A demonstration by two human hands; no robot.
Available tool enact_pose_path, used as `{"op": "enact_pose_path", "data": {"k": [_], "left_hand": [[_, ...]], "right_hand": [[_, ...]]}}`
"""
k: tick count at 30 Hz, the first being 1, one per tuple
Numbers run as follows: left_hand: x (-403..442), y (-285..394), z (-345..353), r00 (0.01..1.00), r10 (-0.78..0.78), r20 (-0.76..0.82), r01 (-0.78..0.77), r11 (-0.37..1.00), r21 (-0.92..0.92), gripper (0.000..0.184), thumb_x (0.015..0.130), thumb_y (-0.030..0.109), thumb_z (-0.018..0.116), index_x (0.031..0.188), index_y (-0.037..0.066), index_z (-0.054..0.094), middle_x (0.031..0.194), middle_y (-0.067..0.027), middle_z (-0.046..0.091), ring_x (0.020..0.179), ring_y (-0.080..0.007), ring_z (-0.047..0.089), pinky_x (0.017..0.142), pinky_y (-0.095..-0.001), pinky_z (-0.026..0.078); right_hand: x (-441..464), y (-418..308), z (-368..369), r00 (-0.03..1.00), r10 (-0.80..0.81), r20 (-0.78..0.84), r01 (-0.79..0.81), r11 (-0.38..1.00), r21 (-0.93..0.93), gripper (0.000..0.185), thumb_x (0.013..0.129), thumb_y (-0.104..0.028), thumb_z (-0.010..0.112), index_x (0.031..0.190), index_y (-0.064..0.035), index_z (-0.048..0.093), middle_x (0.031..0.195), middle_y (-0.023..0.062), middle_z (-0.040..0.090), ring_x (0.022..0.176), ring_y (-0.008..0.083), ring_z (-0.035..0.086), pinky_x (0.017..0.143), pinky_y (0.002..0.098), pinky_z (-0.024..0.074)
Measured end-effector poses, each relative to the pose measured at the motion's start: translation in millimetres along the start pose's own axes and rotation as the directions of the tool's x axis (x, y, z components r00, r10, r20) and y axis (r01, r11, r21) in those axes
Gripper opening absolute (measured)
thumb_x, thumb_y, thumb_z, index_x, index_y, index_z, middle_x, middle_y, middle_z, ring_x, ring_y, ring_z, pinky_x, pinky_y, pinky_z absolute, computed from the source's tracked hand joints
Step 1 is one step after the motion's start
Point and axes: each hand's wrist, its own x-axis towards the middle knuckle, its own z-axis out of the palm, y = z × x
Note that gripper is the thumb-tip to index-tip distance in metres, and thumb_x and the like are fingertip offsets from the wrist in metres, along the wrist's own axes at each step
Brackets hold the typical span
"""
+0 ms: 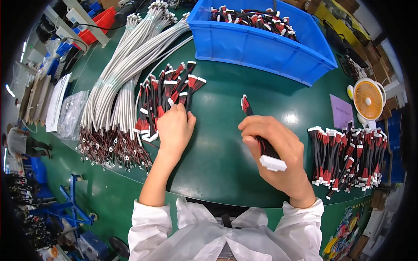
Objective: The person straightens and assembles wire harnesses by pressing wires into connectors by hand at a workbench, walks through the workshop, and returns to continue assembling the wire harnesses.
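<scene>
My right hand (278, 152) is wrapped round a short wire harness (268, 149) with a black sleeve and red and black wires. Its wide white connector sticks out below my fingers; a smaller white connector end points up and away beyond them. My left hand (176, 130) lies at the near right edge of a loose pile of similar harnesses (167, 82). The fingers there are curled down against the pile, and their tips are hidden, so what they pinch does not show.
A blue bin (261, 48) of harnesses stands at the back. Long white cables (117, 82) with ring-ended dark wires lie left. Rows of harnesses (348, 158), a purple card (341, 111) and an orange fan (368, 100) sit right. The green table (217, 165) has a curved near edge.
</scene>
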Motion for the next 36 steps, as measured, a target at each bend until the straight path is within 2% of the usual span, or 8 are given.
{"op": "enact_pose_path", "data": {"k": [15, 19, 23, 26, 27, 29, 32, 36], "left_hand": [[-20, 39, -22, 0.969, 0.246, 0.039, -0.205, 0.877, -0.434, 0.017, 0.085, 0.015, 0.057, 0.092, -0.001, 0.053, 0.067, -0.0115, 0.054, 0.055, -0.0244, 0.058, 0.048, -0.0351, 0.045], [6, 36, -69, 0.974, -0.016, 0.225, 0.226, 0.041, -0.973, 0.029, 0.092, 0.022, 0.055, 0.112, 0.001, 0.054, 0.069, 0.0026, 0.05, 0.058, -0.0014, 0.037, 0.046, -0.0186, 0.026], [8, 39, -89, 0.967, -0.066, 0.244, 0.245, 0.0, -0.97, 0.022, 0.091, 0.017, 0.054, 0.108, 0.003, 0.058, 0.073, 0.0056, 0.054, 0.058, 0.0014, 0.038, 0.048, -0.0157, 0.026], [-2, 46, -96, 0.974, -0.034, 0.225, 0.223, -0.071, -0.972, 0.019, 0.089, 0.01, 0.054, 0.106, 0.001, 0.057, 0.077, 0.002, 0.056, 0.063, 0.0, 0.044, 0.053, -0.0157, 0.032], [-6, 50, -98, 0.985, 0.003, 0.175, 0.174, -0.106, -0.979, 0.019, 0.089, 0.008, 0.054, 0.106, 0.0, 0.056, 0.078, 0.0008, 0.056, 0.065, -0.0007, 0.045, 0.054, -0.0159, 0.034], [-12, 59, -99, 0.992, 0.068, 0.105, 0.115, -0.182, -0.976, 0.022, 0.087, 0.0, 0.054, 0.109, -0.001, 0.049, 0.081, -0.0024, 0.058, 0.069, -0.0017, 0.051, 0.057, -0.0158, 0.038], [-22, 73, -105, 0.989, 0.105, 0.104, 0.113, -0.079, -0.99, 0.022, 0.085, -0.004, 0.056, 0.103, -0.001, 0.044, 0.079, -0.0029, 0.058, 0.061, -0.0007, 0.05, 0.05, -0.0143, 0.036], [-25, 75, -96, 0.99, 0.124, -0.068, -0.058, -0.082, -0.995, 0.032, 0.079, -0.005, 0.062, 0.107, -0.003, 0.046, 0.081, -0.0054, 0.057, 0.06, -0.0025, 0.05, 0.048, -0.0159, 0.035]], "right_hand": [[-5, -11, 9, 0.947, -0.311, 0.084, 0.319, 0.94, -0.122, 0.018, 0.065, -0.004, 0.068, 0.074, 0.0026, 0.054, 0.09, 0.014, 0.057, 0.064, 0.0227, 0.053, 0.052, 0.03, 0.0449], [-9, -17, 17, 0.903, -0.389, 0.183, 0.423, 0.881, -0.21, 0.015, 0.063, -0.003, 0.063, 0.075, 0.0021, 0.055, 0.094, 0.0139, 0.057, 0.066, 0.0218, 0.052, 0.053, 0.029, 0.0452], [-11, -25, 23, 0.862, -0.386, 0.329, 0.449, 0.882, -0.143, 0.018, 0.064, -0.001, 0.06, 0.081, 0.0025, 0.056, 0.103, 0.0152, 0.054, 0.07, 0.0207, 0.054, 0.057, 0.0297, 0.0467], [-12, -11, 28, 0.978, -0.203, -0.054, 0.204, 0.979, 0.022, 0.025, 0.075, -0.002, 0.063, 0.098, 0.0028, 0.054, 0.112, 0.0158, 0.052, 0.073, 0.0234, 0.059, 0.058, 0.0305, 0.0496], [-10, -27, 18, 0.98, 0.194, -0.046, -0.177, 0.951, 0.253, 0.018, 0.083, -0.005, 0.061, 0.098, 0.0021, 0.053, 0.102, 0.016, 0.058, 0.072, 0.0204, 0.062, 0.056, 0.0258, 0.049], [-8, -27, -1, 0.809, 0.4, 0.431, -0.554, 0.764, 0.332, 0.014, 0.091, -0.011, 0.054, 0.097, 0.0011, 0.053, 0.084, 0.0113, 0.063, 0.065, 0.0114, 0.06, 0.05, 0.022, 0.0444], [-6, -30, -1, 0.621, 0.218, 0.753, -0.778, 0.292, 0.557, 0.023, 0.098, -0.021, 0.042, 0.091, -0.0017, 0.053, 0.068, 0.0014, 0.063, 0.045, 0.002, 0.039, 0.041, 0.0208, 0.0287], [-13, -36, 0, 0.622, 0.219, 0.751, -0.782, 0.206, 0.588, 0.026, 0.099, -0.022, 0.04, 0.087, -0.003, 0.052, 0.064, 0.0009, 0.062, 0.044, 0.0022, 0.035, 0.041, 0.0211, 0.0279]]}}
